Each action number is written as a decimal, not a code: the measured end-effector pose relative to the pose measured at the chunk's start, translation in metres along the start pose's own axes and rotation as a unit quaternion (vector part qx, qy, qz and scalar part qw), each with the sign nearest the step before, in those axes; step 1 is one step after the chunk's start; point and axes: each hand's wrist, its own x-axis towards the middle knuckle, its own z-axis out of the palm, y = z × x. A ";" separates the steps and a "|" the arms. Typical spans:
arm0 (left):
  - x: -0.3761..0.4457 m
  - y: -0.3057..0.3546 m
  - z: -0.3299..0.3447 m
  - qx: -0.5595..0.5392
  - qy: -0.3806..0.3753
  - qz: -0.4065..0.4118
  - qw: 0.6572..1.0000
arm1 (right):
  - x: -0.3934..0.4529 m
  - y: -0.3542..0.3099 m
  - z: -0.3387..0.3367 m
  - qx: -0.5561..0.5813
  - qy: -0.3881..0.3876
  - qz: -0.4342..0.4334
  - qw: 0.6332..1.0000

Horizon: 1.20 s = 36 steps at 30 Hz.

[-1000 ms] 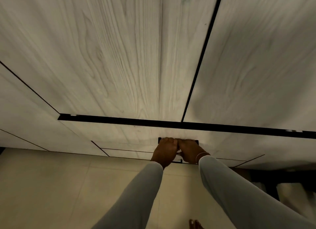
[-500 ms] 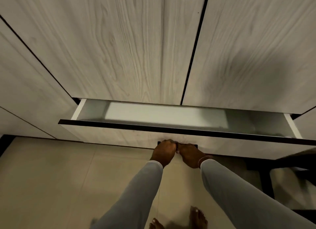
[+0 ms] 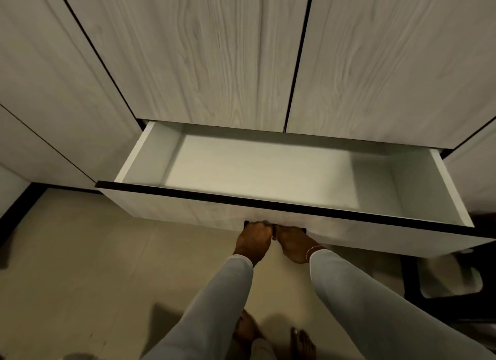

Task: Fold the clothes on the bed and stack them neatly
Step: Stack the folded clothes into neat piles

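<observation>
Pale wood-grain drawer (image 3: 188, 212) pulled out, long axis left-right, left hand (image 3: 253, 240) and right hand (image 3: 291, 243) gripping its black handle (image 3: 273, 232)

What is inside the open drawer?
Only the drawer's bare pale floor and white walls show. The strip just behind its front panel is hidden.
</observation>
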 end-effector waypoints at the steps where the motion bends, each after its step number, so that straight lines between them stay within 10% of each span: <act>1: -0.008 0.002 0.002 0.002 -0.002 -0.002 1.000 | -0.007 -0.004 0.003 -0.003 0.000 0.000 1.000; 25: -0.112 0.017 0.018 -0.024 -0.067 -0.030 0.997 | -0.089 -0.054 0.053 0.021 -0.060 0.034 0.997; 36: -0.137 0.014 -0.120 0.122 -0.143 0.004 0.982 | -0.062 -0.145 -0.048 -0.083 -0.254 -0.019 0.963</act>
